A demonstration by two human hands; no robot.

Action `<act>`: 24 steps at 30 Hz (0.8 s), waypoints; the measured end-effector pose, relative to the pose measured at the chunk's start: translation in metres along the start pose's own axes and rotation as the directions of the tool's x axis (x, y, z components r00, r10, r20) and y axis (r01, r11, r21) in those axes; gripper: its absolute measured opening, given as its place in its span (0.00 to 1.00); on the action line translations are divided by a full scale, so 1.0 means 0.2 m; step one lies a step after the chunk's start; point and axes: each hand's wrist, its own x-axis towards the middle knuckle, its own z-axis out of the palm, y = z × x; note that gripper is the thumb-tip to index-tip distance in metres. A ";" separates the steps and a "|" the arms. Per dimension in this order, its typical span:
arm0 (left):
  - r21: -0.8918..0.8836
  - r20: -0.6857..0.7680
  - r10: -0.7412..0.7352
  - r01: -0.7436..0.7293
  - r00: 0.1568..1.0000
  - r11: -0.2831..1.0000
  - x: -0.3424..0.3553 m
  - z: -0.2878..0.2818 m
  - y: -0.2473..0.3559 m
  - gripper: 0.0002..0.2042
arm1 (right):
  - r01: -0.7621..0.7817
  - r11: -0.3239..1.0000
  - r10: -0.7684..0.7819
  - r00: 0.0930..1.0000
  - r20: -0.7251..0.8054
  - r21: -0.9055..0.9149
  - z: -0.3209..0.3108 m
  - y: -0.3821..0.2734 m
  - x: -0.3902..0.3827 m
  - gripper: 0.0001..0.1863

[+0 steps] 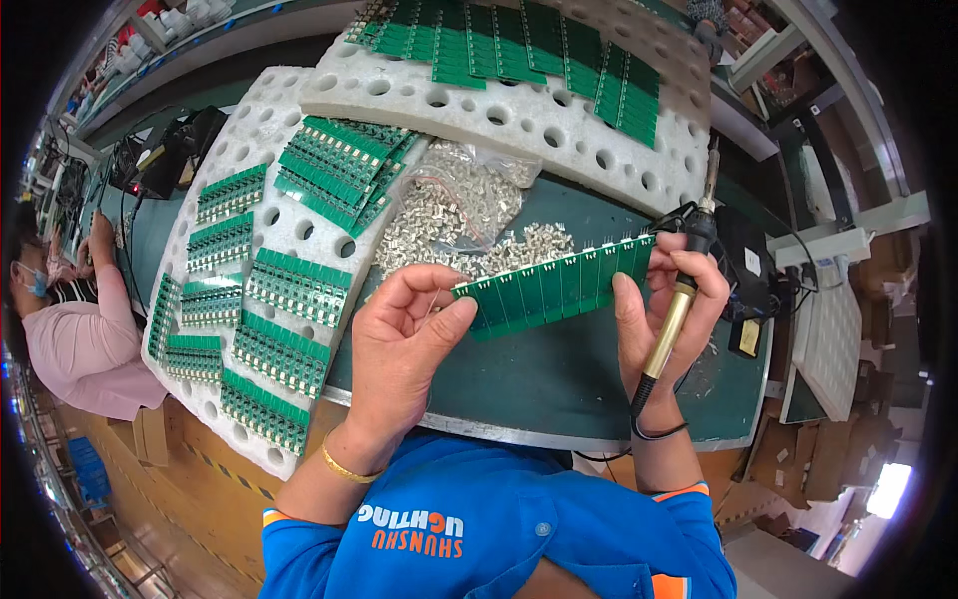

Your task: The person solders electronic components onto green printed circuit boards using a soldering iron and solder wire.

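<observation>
Between my forearms: the green tabletop (529,394) lies open, so a hand can pass below the green board panel (549,292), which bars the way from my left hand (397,344) to my right hand (639,345).
Beyond the panel: the heap of small metal parts (424,225) and the plastic bag (514,172) block the straight way.
Farther: the upper foam slab (419,98), loaded with boards, makes a wall.
Left side: the other foam slab (284,232) leaves only a narrow passage beside my wrist.
Right side: the soldering iron (671,334) crosses my hand, its cord (644,427) passes near the wrist, and the black box (743,262) stands close behind.
</observation>
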 end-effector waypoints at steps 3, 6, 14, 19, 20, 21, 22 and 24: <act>-0.002 -0.011 0.009 -0.009 1.000 1.000 0.02 0.00 0.00 0.11 | 0.027 0.999 -0.027 1.000 -0.010 -0.038 0.00 0.00 0.00 0.28; 0.054 -0.022 0.044 -0.043 0.999 0.998 0.00 0.02 0.00 0.11 | 0.071 0.994 -0.071 0.997 -0.003 -0.082 -0.03 -0.02 0.01 0.27; 0.175 -0.032 0.010 -0.004 0.999 0.985 -0.01 0.01 -0.06 0.11 | 0.081 0.986 -0.084 0.996 -0.013 -0.145 -0.08 -0.07 0.02 0.27; 0.183 0.070 -0.159 0.144 0.985 0.973 -0.02 0.04 -0.03 0.11 | 0.088 0.985 -0.095 0.995 -0.036 -0.151 -0.11 -0.07 0.05 0.24; 0.184 0.079 -0.258 0.240 0.963 0.953 -0.02 0.05 -0.03 0.11 | 0.090 0.983 -0.096 0.995 -0.029 -0.161 -0.12 -0.07 0.06 0.24; 0.221 0.116 -0.298 0.267 0.948 0.938 -0.01 0.05 -0.03 0.11 | 0.091 0.981 -0.096 0.995 -0.020 -0.169 -0.13 -0.07 0.08 0.23; 0.230 0.120 -0.305 0.272 0.945 0.934 -0.02 0.06 -0.02 0.11 | 0.083 0.982 -0.089 0.996 -0.029 -0.173 -0.15 -0.08 0.08 0.23; 0.220 0.190 -0.330 0.287 0.925 0.932 -0.03 0.09 -0.01 0.11 | 0.152 0.968 -0.158 0.987 -0.013 -0.199 -0.18 -0.09 0.10 0.22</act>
